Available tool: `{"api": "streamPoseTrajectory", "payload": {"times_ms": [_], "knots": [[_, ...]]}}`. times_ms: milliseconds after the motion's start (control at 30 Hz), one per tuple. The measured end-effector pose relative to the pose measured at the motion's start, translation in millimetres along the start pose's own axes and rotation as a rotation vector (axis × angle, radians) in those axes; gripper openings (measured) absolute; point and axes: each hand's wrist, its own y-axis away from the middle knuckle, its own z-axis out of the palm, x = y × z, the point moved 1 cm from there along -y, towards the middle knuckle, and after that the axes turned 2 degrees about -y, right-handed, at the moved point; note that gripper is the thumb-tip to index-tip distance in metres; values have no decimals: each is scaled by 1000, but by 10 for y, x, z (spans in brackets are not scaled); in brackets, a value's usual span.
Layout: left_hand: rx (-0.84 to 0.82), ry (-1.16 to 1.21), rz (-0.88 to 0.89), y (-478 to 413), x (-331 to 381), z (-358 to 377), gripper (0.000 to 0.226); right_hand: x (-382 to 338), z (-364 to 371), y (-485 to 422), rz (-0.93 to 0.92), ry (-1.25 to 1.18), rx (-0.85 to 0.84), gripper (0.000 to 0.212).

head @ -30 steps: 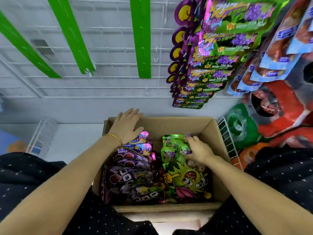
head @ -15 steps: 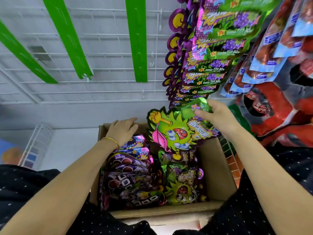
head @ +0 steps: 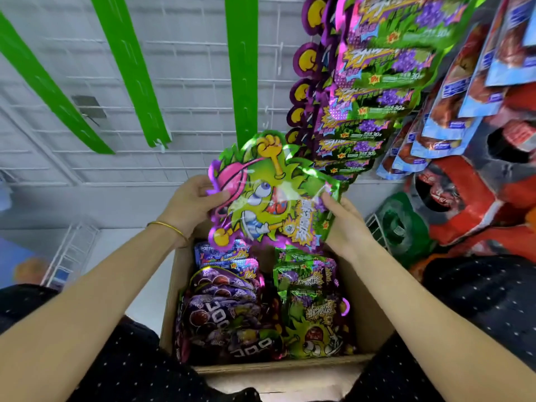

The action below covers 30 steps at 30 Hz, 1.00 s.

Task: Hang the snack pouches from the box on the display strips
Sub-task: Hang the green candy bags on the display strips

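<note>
Both hands holding one green pouch up over the open box

The left hand point(head: 191, 204) is pinching the left edge of a green cartoon-character snack pouch point(head: 269, 195), thumb lying on its face, while the right hand point(head: 345, 224) is gripping its right edge. The pouch is hanging in the air above the far end of the cardboard box point(head: 290, 368), just below the bottom of the middle bare green display strip point(head: 240, 68) on the white wire grid point(head: 188, 82). In the box, purple pouches point(head: 226, 311) are lying on the left and green pouches point(head: 310, 309) on the right. A loaded strip of green-and-purple pouches point(head: 377, 91) is hanging just to the right.
</note>
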Motion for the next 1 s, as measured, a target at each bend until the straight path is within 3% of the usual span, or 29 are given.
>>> {"api": "streamPoseTrajectory", "payload": {"times_ms": [67,133,233,367,467,567,633,700,767,867,1000], "knots": [[106,-101,130,-3,65,13,21,17,38,22,15,132,13,27],[165,-241,256,2,226,-2,22,-19,53,37,-72,408,104,35],[218,-553,423,15,491,-52,9,-149,97,69,-451,905,181,55],[180,-913,619,-9,718,-33,26,-446,576,114,-954,1214,38,62],[178,-1094,819,-48,798,70,28,-571,966,0,-1054,1447,-46,55],[216,-1119,938,-112,954,120,27,-631,1223,-145,-1003,1397,-43,22],[228,-922,901,-204,1061,89,23,-675,1258,-197,-1078,1298,3,11],[233,-585,764,-298,1124,42,30,-691,1177,-214,-1220,1323,85,9],[268,-360,617,-443,1109,12,32,-615,1014,-239,-1245,1317,86,8],[303,-396,465,-697,985,26,32,-364,748,-295,-1163,1349,49,9],[325,-475,415,-916,863,109,31,-113,582,-342,-1030,1384,-9,6]]}}
